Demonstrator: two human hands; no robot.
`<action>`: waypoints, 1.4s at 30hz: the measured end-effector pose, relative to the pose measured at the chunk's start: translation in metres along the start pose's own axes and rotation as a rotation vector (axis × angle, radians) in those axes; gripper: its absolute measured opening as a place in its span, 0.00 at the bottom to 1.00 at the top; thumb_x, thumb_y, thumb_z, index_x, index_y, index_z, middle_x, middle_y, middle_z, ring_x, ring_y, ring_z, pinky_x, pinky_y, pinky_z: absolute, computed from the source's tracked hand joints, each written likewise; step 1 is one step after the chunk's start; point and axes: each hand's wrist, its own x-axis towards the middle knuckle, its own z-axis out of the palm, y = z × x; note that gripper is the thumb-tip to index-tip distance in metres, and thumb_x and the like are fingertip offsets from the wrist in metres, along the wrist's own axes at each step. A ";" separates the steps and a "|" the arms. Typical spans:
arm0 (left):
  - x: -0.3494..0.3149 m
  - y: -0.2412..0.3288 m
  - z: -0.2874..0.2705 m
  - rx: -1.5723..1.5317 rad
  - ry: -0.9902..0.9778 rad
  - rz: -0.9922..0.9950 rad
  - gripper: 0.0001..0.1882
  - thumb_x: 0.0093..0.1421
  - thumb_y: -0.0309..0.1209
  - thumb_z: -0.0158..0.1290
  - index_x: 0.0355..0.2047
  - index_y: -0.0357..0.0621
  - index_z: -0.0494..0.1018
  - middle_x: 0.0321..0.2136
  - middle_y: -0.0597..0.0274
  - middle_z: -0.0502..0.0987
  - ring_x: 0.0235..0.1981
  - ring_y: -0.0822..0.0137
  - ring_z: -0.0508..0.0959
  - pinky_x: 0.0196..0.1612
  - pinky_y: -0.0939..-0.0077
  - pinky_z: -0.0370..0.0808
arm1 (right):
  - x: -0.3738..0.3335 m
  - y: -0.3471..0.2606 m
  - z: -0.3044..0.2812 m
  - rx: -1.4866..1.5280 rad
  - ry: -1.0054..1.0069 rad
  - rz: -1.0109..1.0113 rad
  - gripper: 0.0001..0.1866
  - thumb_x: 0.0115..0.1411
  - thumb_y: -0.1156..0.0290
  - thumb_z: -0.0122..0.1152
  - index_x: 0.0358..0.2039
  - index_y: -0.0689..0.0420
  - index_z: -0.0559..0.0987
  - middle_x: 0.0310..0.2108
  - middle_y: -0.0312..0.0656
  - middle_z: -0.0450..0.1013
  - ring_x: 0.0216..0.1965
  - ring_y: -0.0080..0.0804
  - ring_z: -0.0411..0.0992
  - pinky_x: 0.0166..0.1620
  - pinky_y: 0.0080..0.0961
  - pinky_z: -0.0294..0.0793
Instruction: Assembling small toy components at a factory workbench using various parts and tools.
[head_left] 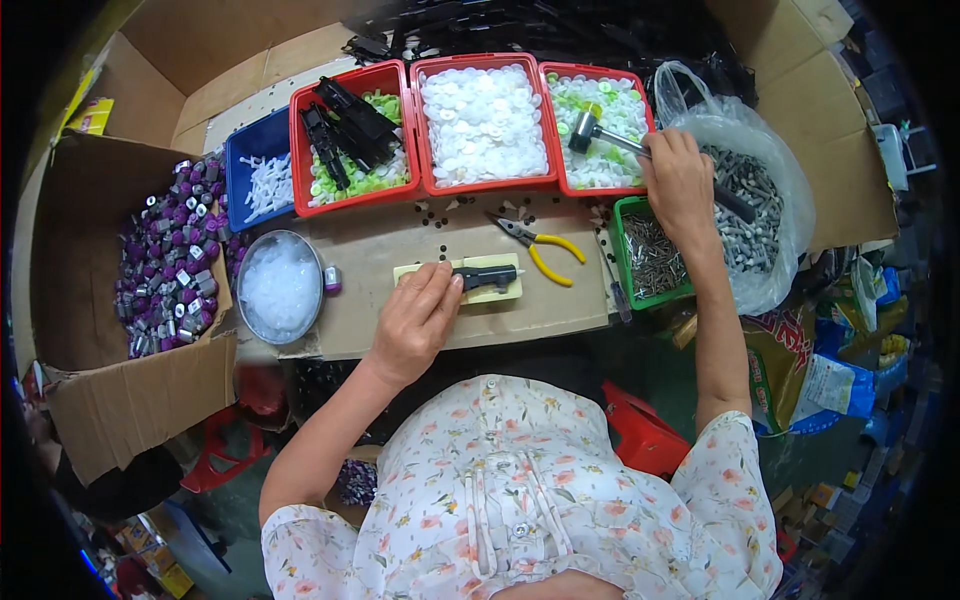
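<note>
My left hand presses its fingers together over the near end of a long black plastic part with a small pale tip. That part lies on a pale yellow block on the cardboard-covered table. In my right hand is a hammer with a metal head and a dark grip, gripped by its handle. The hammer's head hangs above the right red bin, which holds white and green plastic pieces. Right of the block lie yellow-handled pliers.
A middle red bin holds white discs; the left one has black parts on top. Further left are a blue bin, a metal bowl and a cardboard box. Screws fill a green tray beside a plastic bag.
</note>
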 end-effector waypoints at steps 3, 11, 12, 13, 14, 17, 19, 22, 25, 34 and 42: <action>0.000 -0.001 0.001 0.003 0.019 0.005 0.14 0.50 0.18 0.62 0.39 0.27 0.77 0.41 0.44 0.78 0.42 0.49 0.79 0.41 0.60 0.77 | -0.004 -0.013 -0.022 0.072 0.054 0.002 0.09 0.61 0.71 0.58 0.42 0.58 0.75 0.37 0.45 0.72 0.39 0.46 0.73 0.40 0.41 0.69; 0.003 -0.001 0.002 -0.004 0.061 -0.002 0.11 0.51 0.18 0.62 0.36 0.26 0.78 0.39 0.44 0.78 0.41 0.51 0.79 0.40 0.61 0.78 | -0.068 -0.096 -0.053 0.736 -0.297 -0.137 0.10 0.62 0.78 0.57 0.44 0.62 0.72 0.35 0.53 0.73 0.35 0.54 0.74 0.36 0.42 0.74; 0.003 0.000 0.002 -0.005 0.059 0.002 0.11 0.51 0.18 0.61 0.36 0.26 0.78 0.39 0.44 0.78 0.41 0.51 0.79 0.40 0.61 0.78 | -0.075 -0.103 -0.050 0.685 -0.353 -0.142 0.10 0.62 0.78 0.57 0.44 0.62 0.72 0.35 0.53 0.72 0.34 0.54 0.74 0.35 0.41 0.74; 0.003 0.000 0.002 -0.007 0.057 0.005 0.10 0.52 0.18 0.61 0.36 0.26 0.78 0.39 0.44 0.78 0.41 0.51 0.79 0.40 0.61 0.78 | -0.079 -0.108 -0.049 0.632 -0.408 -0.147 0.10 0.62 0.78 0.57 0.44 0.62 0.72 0.34 0.52 0.72 0.33 0.53 0.74 0.33 0.41 0.73; 0.002 -0.001 0.001 -0.007 0.059 0.002 0.10 0.52 0.18 0.61 0.36 0.26 0.78 0.39 0.44 0.78 0.41 0.51 0.79 0.40 0.61 0.78 | -0.078 -0.109 -0.051 0.631 -0.410 -0.150 0.10 0.62 0.78 0.57 0.44 0.62 0.72 0.34 0.52 0.72 0.33 0.53 0.74 0.33 0.41 0.73; -0.001 -0.001 0.001 0.007 0.052 -0.005 0.10 0.53 0.19 0.60 0.36 0.26 0.78 0.39 0.44 0.78 0.41 0.51 0.79 0.40 0.61 0.78 | -0.074 -0.111 -0.062 0.628 -0.324 -0.156 0.11 0.62 0.76 0.57 0.45 0.61 0.72 0.32 0.51 0.71 0.31 0.51 0.73 0.32 0.41 0.72; -0.001 -0.002 0.000 0.011 0.039 0.001 0.10 0.54 0.20 0.59 0.37 0.26 0.78 0.40 0.44 0.78 0.41 0.51 0.79 0.41 0.61 0.78 | -0.076 -0.114 -0.072 0.715 -0.052 -0.157 0.15 0.63 0.71 0.57 0.49 0.59 0.72 0.29 0.46 0.70 0.28 0.48 0.74 0.30 0.39 0.72; 0.002 -0.002 0.001 0.004 0.053 0.009 0.11 0.50 0.16 0.62 0.36 0.27 0.78 0.39 0.46 0.78 0.39 0.50 0.80 0.38 0.62 0.78 | -0.092 -0.118 -0.053 0.507 -0.217 -0.204 0.17 0.61 0.72 0.59 0.51 0.58 0.73 0.27 0.44 0.69 0.27 0.45 0.73 0.30 0.37 0.70; -0.002 0.000 0.002 0.025 0.047 0.011 0.11 0.50 0.17 0.62 0.36 0.28 0.78 0.39 0.46 0.78 0.39 0.50 0.80 0.38 0.62 0.79 | -0.090 -0.117 -0.060 0.560 -0.247 -0.197 0.19 0.60 0.76 0.60 0.52 0.58 0.74 0.26 0.45 0.68 0.25 0.45 0.70 0.29 0.39 0.69; 0.001 -0.001 -0.001 0.042 0.015 0.008 0.10 0.51 0.18 0.62 0.35 0.29 0.78 0.39 0.47 0.78 0.40 0.50 0.80 0.40 0.62 0.79 | -0.086 -0.116 -0.060 0.610 -0.213 -0.177 0.21 0.58 0.78 0.62 0.53 0.58 0.75 0.25 0.47 0.68 0.24 0.45 0.70 0.28 0.38 0.69; 0.003 0.000 0.000 0.049 0.017 0.010 0.10 0.50 0.18 0.62 0.35 0.28 0.78 0.38 0.47 0.78 0.40 0.51 0.80 0.40 0.63 0.79 | -0.073 -0.122 -0.049 0.561 -0.248 -0.203 0.21 0.60 0.76 0.61 0.54 0.58 0.73 0.27 0.47 0.70 0.25 0.46 0.72 0.28 0.39 0.71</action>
